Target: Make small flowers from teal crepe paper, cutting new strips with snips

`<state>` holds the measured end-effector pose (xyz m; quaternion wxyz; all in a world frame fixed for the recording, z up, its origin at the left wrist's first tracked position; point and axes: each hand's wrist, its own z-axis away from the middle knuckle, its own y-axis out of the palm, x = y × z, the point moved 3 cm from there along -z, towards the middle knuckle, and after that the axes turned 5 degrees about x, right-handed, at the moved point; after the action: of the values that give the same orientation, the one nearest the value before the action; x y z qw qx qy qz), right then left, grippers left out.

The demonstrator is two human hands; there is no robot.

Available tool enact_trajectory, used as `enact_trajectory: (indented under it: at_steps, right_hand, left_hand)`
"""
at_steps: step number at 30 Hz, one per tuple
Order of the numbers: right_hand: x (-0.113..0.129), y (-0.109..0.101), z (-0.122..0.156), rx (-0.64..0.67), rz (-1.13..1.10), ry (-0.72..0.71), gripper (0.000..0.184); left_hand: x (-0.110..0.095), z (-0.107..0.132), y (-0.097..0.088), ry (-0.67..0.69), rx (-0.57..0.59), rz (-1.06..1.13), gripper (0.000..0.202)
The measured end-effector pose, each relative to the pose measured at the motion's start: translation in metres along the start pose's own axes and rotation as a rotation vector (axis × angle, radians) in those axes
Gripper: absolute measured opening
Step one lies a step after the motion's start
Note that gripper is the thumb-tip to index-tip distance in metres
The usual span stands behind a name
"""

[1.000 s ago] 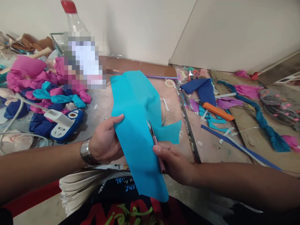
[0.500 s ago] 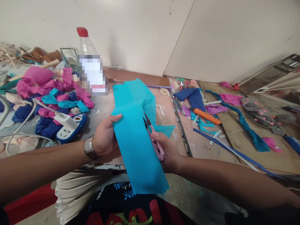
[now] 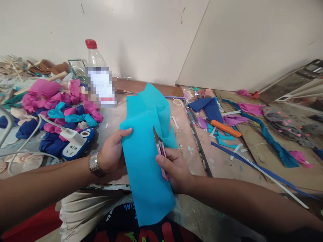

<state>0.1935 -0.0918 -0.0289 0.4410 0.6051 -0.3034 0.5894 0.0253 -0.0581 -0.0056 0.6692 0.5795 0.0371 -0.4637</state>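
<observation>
A sheet of turquoise crepe-like material [image 3: 143, 168] hangs in front of me, folded at its upper part and reaching down over the table's front edge. My left hand [image 3: 112, 149] grips its left edge, thumb on top and the other fingers hidden behind. My right hand [image 3: 176, 166] is closed around pink-handled thread snips [image 3: 161, 151]. Their dark blades point up and away, lying against the right side of the sheet and looking closed. A loose flap [image 3: 169, 136] of the same material spreads out to the right behind the blades.
Pink, blue and turquoise bundles [image 3: 60, 114] and a power strip [image 3: 78, 144] with a charger lie left. A bottle [image 3: 96, 55] stands behind a blurred phone [image 3: 102, 85]. To the right are an orange utility knife [image 3: 224, 128], a tape roll [image 3: 177, 102] and blue strips [image 3: 252, 163].
The snips' blades have closed and tilted more upright, and now lie over the sheet. The sheet's lower end hangs nearer to me; its right flap has drawn inward.
</observation>
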Motion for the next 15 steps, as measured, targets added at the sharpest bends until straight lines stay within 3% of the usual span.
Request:
enact_trajectory:
  at_steps: [9, 15]
  right_hand:
    - [-0.002, -0.006, -0.002, 0.019, -0.092, 0.003, 0.048]
    - [0.004, 0.000, 0.003, 0.224, -0.103, -0.068, 0.046]
  left_hand:
    - [-0.005, 0.002, -0.009, 0.049, 0.028, 0.015, 0.053]
    - [-0.004, 0.001, -0.014, 0.034, 0.041, 0.045, 0.053]
